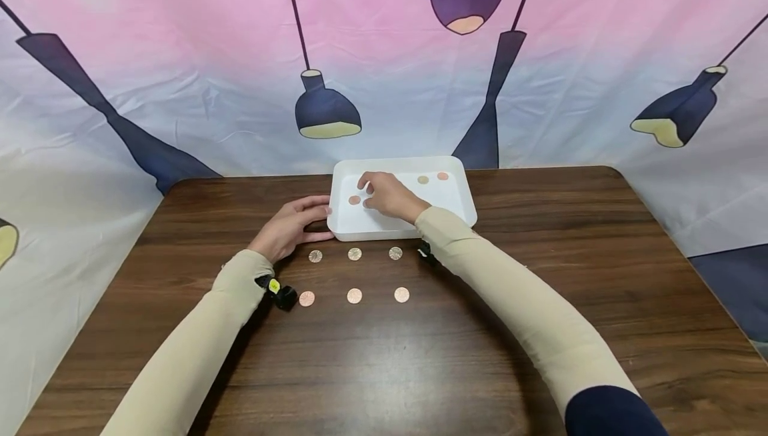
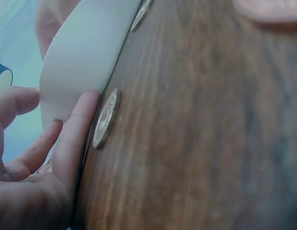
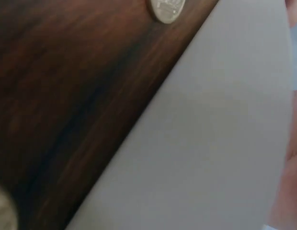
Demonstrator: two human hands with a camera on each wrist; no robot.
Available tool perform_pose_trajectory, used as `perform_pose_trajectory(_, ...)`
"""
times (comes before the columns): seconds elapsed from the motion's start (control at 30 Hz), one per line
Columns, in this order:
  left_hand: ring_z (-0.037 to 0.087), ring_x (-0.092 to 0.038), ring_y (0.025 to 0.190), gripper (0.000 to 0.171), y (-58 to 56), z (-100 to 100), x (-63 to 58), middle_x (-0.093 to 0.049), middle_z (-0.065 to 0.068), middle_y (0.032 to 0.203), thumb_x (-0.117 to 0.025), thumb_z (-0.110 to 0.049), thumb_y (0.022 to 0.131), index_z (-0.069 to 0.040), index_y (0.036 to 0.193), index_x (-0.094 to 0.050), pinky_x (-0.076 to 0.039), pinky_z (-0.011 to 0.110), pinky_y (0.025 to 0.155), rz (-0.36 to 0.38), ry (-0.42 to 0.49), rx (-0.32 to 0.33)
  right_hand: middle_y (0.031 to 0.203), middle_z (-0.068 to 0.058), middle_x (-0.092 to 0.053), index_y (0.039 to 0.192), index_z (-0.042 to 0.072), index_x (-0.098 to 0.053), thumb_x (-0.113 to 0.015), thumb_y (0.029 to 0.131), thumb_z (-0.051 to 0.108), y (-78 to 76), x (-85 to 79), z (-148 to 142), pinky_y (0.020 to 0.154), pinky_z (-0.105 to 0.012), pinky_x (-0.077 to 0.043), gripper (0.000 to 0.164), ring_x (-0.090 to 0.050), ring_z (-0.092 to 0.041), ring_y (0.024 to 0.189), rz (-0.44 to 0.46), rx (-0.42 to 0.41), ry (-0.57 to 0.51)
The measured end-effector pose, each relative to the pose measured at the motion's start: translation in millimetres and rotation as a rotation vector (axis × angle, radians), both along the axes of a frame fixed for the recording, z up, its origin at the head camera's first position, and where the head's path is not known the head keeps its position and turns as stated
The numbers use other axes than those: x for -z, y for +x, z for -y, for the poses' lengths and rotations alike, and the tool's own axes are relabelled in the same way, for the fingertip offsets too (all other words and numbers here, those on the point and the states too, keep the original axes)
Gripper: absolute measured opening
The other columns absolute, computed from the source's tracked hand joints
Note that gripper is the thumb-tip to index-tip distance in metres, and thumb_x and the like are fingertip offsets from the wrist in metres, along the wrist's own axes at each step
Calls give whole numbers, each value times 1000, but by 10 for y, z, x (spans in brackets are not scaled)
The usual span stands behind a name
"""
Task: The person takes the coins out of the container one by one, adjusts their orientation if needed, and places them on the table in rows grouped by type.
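A white rectangular tray (image 1: 402, 228) lies near the far edge of the table. My left hand (image 1: 290, 226) rests at the tray's left end, its extended fingertips touching the outer wall; the left wrist view shows the fingers (image 2: 74, 129) against that wall. Inside the tray, my right hand (image 1: 393, 196) hovers with bent fingers and thumb parted, just right of a copper-coloured coin (image 1: 355, 200). A dull gold coin (image 1: 423, 180) and another copper-coloured coin (image 1: 443, 176) lie toward the tray's back right. The tray wall (image 3: 196, 124) hides most of the right hand in the right wrist view.
In front of the tray, coins lie in two rows of three: a nearer row with a reddish coin (image 1: 307, 299) at its left, and a farther row including a silvery coin (image 1: 395, 253). The brown wooden table (image 1: 384, 369) ends at a printed curtain (image 1: 240, 103).
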State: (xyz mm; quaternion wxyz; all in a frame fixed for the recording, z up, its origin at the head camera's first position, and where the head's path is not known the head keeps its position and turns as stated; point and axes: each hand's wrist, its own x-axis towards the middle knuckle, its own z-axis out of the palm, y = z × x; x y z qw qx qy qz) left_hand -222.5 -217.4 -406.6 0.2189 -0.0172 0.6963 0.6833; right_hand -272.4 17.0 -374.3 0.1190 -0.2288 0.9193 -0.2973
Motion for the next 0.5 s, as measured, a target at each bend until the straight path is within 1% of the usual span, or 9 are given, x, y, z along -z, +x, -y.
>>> perform_pose_trajectory(0.1, 35, -52, 137, 60, -5, 1, -12, -38, 18, 162, -60, -19, 110, -6, 163, -36, -63, 38, 98, -3, 5, 0, 121, -18, -68, 134, -1, -64, -72, 102, 10, -46, 18, 76, 95, -38, -55, 35, -62, -28, 109, 2, -5, 3)
perform_pose_trajectory(0.2, 34, -51, 138, 61, -5, -1, -5, -39, 17, 161, -60, -20, 110, -7, 164, -36, -63, 38, 98, 4, 8, -6, 122, -19, -68, 136, -1, -63, -70, 104, 17, -84, 45, 134, 99, -38, -54, 37, -63, -28, 111, -19, -13, 36)
perform_pose_trajectory(0.33, 32, -51, 138, 62, 1, -5, 16, -39, 17, 161, -60, -20, 110, -7, 164, -35, -63, 38, 99, 15, 9, -9, 123, -19, -68, 138, 1, -64, -68, 105, 17, -111, 96, 165, 102, -39, -53, 36, -62, -29, 115, -39, -33, 78)
perform_pose_trajectory(0.5, 32, -52, 136, 61, -8, 1, 20, -38, 17, 161, -61, -21, 109, -7, 164, -36, -63, 38, 99, 8, 1, -2, 122, -20, -67, 137, 6, -67, -67, 106, 16, -125, 111, 155, 103, -40, -53, 33, -61, -30, 115, -63, -84, 107)
